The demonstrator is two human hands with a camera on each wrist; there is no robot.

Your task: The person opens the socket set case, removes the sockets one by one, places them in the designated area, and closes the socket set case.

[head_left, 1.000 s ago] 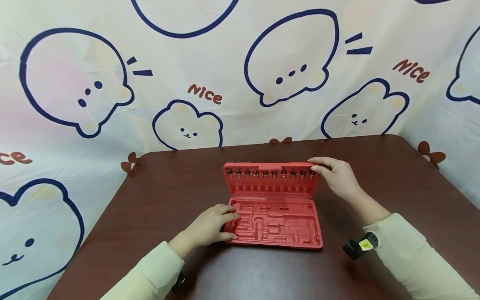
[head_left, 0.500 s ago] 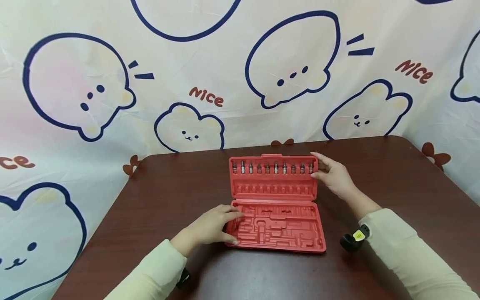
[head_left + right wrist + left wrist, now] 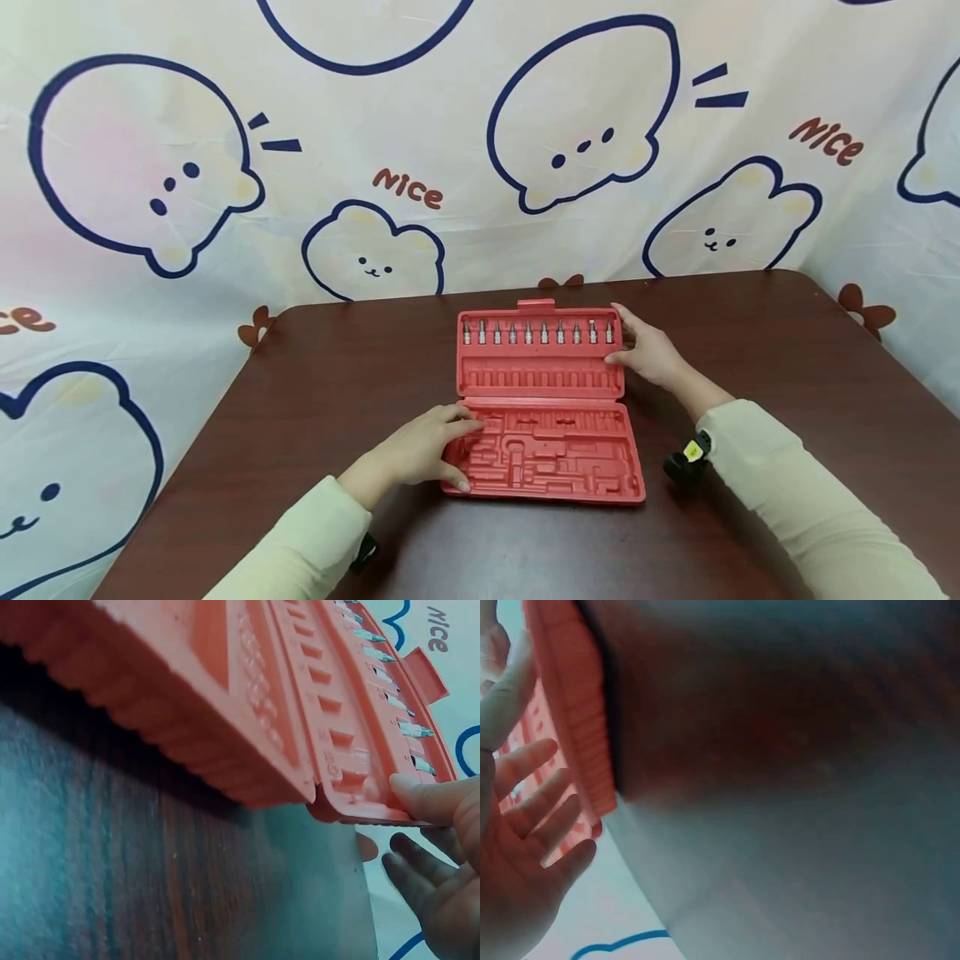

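Observation:
A red plastic tool case (image 3: 547,454) lies unfolded on the table, its moulded base facing me. The raised lid (image 3: 540,364) carries a row of several metal screwdriver bits (image 3: 544,333) along its upper part; a lower row of slots holds none. My right hand (image 3: 656,354) pinches the lid's right edge, thumb (image 3: 424,799) on the inner face and fingers behind. At the base's left end rests my left hand (image 3: 412,446), fingers spread over the side and thumb near the front corner. The left wrist view shows these fingers (image 3: 536,806) fairly straight.
The dark brown table (image 3: 360,358) extends around the case on all sides. Behind it hangs a pale cloth (image 3: 465,125) printed with cartoon bears. Each wrist wears a small black camera; the right one (image 3: 686,462) sits close to the case.
My right hand has swung the lid further back, so the bits now show more fully. The left hand stays at the base's left end.

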